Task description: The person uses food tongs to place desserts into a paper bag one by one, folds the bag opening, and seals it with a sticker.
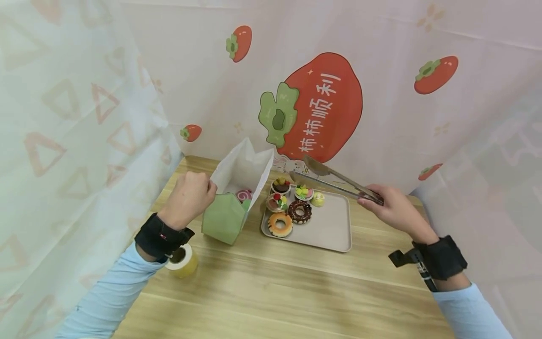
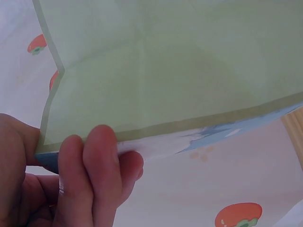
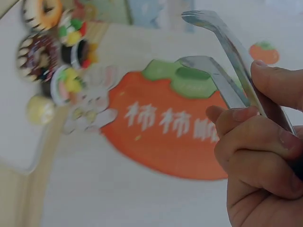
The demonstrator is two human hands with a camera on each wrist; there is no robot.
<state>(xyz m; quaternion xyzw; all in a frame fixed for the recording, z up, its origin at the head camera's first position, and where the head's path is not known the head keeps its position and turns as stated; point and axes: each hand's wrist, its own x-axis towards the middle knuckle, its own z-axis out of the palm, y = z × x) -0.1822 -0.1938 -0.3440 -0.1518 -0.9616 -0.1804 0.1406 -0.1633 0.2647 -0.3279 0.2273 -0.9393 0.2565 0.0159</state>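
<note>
With my left hand (image 1: 188,198) I pinch the rim of a green and white paper bag (image 1: 224,217). Its mouth gapes, and a pink swirled sweet (image 1: 244,195) shows inside. The left wrist view has my thumb and fingers (image 2: 102,156) at the bag's edge. My right hand (image 1: 391,207) grips metal tongs (image 1: 345,180), whose tips are spread with nothing between them, above the back of a tray (image 1: 328,226). On that tray sit a chocolate doughnut (image 1: 292,214), a golden ring doughnut (image 1: 279,232), several small dessert cups (image 1: 277,203) and a yellow cake (image 1: 317,199).
A yellow tape roll (image 1: 190,266) stands on the wooden table (image 1: 271,292), near my left wrist. Printed cloth (image 1: 394,132) with persimmons rises behind the table and along both sides. The pastries crowd the tray's left half.
</note>
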